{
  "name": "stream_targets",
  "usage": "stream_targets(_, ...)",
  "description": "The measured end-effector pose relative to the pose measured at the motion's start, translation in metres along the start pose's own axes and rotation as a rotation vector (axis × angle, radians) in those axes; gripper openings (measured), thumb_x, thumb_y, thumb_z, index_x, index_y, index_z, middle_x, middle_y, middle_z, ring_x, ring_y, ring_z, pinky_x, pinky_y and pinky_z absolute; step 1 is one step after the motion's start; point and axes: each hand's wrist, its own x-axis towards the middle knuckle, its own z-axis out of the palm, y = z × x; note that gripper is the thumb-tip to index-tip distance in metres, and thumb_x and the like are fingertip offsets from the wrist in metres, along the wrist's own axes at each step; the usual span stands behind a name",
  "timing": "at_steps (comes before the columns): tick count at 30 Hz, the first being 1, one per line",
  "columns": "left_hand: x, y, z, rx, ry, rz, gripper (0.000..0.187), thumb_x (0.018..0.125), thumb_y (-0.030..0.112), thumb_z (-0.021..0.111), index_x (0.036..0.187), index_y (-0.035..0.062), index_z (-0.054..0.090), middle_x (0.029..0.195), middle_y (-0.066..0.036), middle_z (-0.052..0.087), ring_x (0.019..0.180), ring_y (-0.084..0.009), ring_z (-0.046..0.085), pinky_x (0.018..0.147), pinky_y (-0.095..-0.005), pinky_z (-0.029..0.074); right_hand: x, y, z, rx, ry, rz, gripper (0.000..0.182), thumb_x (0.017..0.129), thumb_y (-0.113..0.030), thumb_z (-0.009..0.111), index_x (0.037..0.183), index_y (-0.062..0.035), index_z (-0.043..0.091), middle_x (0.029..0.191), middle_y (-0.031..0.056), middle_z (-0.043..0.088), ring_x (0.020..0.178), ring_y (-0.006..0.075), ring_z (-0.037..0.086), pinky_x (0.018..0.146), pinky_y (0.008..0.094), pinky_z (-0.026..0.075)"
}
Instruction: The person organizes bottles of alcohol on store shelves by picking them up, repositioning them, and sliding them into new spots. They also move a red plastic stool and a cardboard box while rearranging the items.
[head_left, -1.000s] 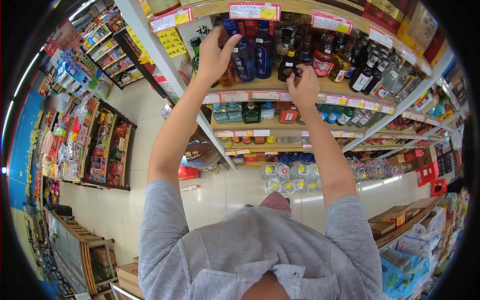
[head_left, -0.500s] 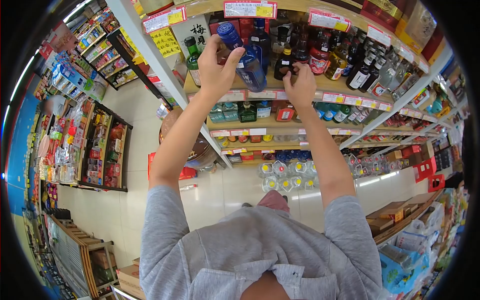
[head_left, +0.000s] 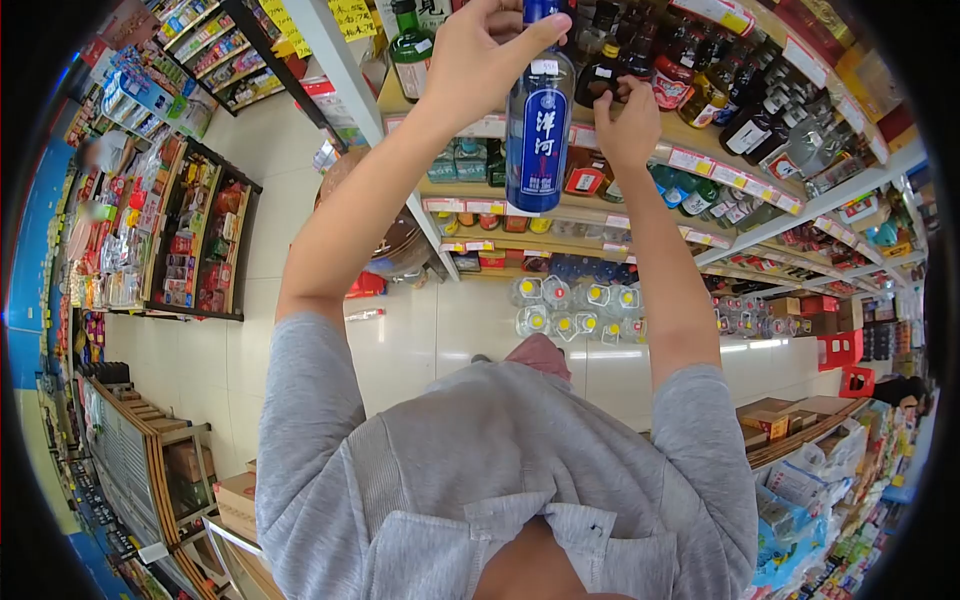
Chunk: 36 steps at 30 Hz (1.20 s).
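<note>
A blue liquor bottle [head_left: 540, 150] with white Chinese characters on its label hangs upright in front of the shelves. My left hand [head_left: 480, 62] is closed around its neck, the thumb crossing the front; a small price sticker shows just below. My right hand [head_left: 630, 125] is at the upper shelf, fingers loosely bent and apart, nothing between them. Its fingertips are right at the side of a dark bottle with a yellow neck band [head_left: 598, 75]. To the left on that shelf stands a green bottle [head_left: 410, 55].
Red-labelled bottles [head_left: 672, 75] and dark bottles with white labels [head_left: 750, 130] crowd the shelf at right. Price tags [head_left: 695, 163] line the shelf edge. Large clear jugs with yellow caps [head_left: 535, 320] stand on the floor below. Snack racks [head_left: 190, 230] are at left.
The blue bottle has come away from the shelf toward me and turned from tilted to upright, its label facing me. My right hand stays by the dark bottle. The view has shifted downward.
</note>
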Motion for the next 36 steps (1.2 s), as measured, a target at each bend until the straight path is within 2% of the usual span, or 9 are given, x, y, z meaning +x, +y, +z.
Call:
stream_targets(3,0.002,-0.006,0.0,-0.024,0.006,0.029,0.036,0.103,0.027,0.074,0.12,-0.0028,0.063,0.102,-0.012,0.078,0.095,-0.0138,0.073,0.084,-0.0286,0.057,-0.001,0.001,0.001,-0.004,0.01,-0.006,0.033,0.086,-0.017,0.076,0.114,-0.0073,0.063,0.096,0.0092,0.063,0.089,0.0317,0.065,0.079,0.0445,0.052)
stream_targets(7,0.006,-0.009,-0.001,-0.072,0.01,-0.037,0.037,0.103,0.026,0.074,0.122,-0.004,0.063,0.103,-0.012,0.078,0.098,-0.0146,0.073,0.087,-0.0293,0.058,-0.001,0.002,0.001,0.003,-0.003,-0.008,0.033,0.086,-0.017,0.076,0.114,-0.0071,0.063,0.096,0.0092,0.063,0.089,0.0316,0.065,0.08,0.0445,0.052)
stream_targets(13,0.019,-0.012,-0.007,-0.152,0.0,0.08,0.044,0.104,0.023,0.074,0.133,-0.0057,0.059,0.112,-0.014,0.076,0.102,-0.0171,0.073,0.09,-0.0299,0.059,-0.001,0.002,0.001,0.033,0.011,-0.002,0.032,0.087,-0.017,0.076,0.114,-0.0067,0.063,0.097,0.0097,0.063,0.09,0.032,0.065,0.08,0.0454,0.052)
stream_targets(20,0.033,-0.008,-0.007,0.179,0.064,0.139,0.037,0.102,0.019,0.075,0.126,-0.0029,0.058,0.111,-0.014,0.077,0.105,-0.0191,0.073,0.091,-0.0343,0.057,0.0,0.001,-0.001,0.022,-0.004,0.002,0.03,0.086,-0.017,0.075,0.112,-0.006,0.063,0.096,0.01,0.064,0.089,0.0326,0.065,0.079,0.0457,0.052)
stream_targets(23,0.037,-0.015,-0.008,0.221,0.078,0.212,0.037,0.101,0.019,0.076,0.125,-0.0033,0.058,0.112,-0.015,0.077,0.106,-0.0196,0.073,0.091,-0.0348,0.057,0.001,0.0,-0.002,0.025,0.008,-0.011,0.03,0.086,-0.017,0.075,0.111,-0.0061,0.063,0.095,0.0096,0.064,0.089,0.032,0.065,0.079,0.0451,0.052)
stream_targets(30,0.051,-0.043,-0.015,0.26,0.208,0.179,0.044,0.099,0.02,0.078,0.129,-0.0061,0.059,0.116,-0.019,0.076,0.111,-0.0243,0.073,0.095,-0.0364,0.056,0.002,-0.002,-0.003,0.026,0.024,-0.015,0.029,0.086,-0.015,0.075,0.11,-0.006,0.063,0.094,0.009,0.064,0.087,0.031,0.065,0.078,0.0439,0.052)
stream_targets(36,0.062,-0.047,-0.016,0.241,0.175,0.118,0.045,0.099,0.02,0.079,0.13,-0.0063,0.06,0.118,-0.02,0.075,0.111,-0.0261,0.073,0.095,-0.0366,0.056,0.003,-0.004,-0.005,0.023,0.036,-0.028,0.029,0.085,-0.013,0.075,0.11,-0.0056,0.063,0.094,0.0091,0.065,0.086,0.0311,0.065,0.077,0.0438,0.052)
